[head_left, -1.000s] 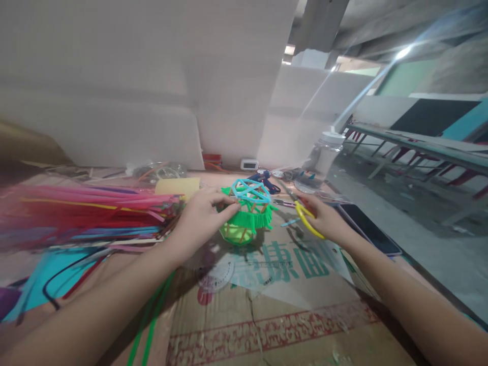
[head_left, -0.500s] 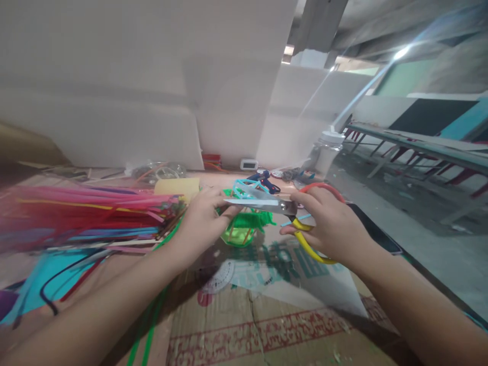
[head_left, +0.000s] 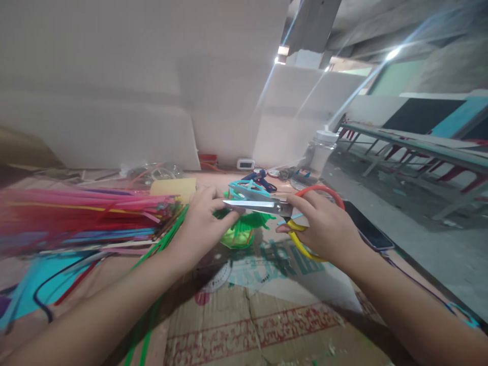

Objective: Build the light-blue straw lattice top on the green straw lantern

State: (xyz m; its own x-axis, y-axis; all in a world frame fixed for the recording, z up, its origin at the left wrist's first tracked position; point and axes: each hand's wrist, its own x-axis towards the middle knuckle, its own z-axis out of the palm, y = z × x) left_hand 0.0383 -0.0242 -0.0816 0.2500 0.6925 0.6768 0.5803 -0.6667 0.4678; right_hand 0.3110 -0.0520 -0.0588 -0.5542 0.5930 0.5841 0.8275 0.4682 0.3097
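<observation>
My right hand (head_left: pixel 320 223) is closed on scissors (head_left: pixel 280 207) with red and yellow handles, their blades slightly apart and pointing left. At the blade tips is my left hand (head_left: pixel 206 216), its thumb and fingers pinched together; what they hold is hidden. Beneath the blades sits a green craft piece (head_left: pixel 238 236) with fringed green strips and thin brown sticks. A light-blue frame (head_left: pixel 249 188) shows just behind the blades.
Pink, red and blue pipe cleaners (head_left: pixel 95 208) lie at the left. Behind are a glue gun (head_left: pixel 263 180), a small white clock (head_left: pixel 245 163) and a clear bottle (head_left: pixel 322 152). A phone (head_left: pixel 368 226) rests at the right edge.
The view has shifted slightly to the right. The scissors and both hands hold nearly the same pose over the green piece.
</observation>
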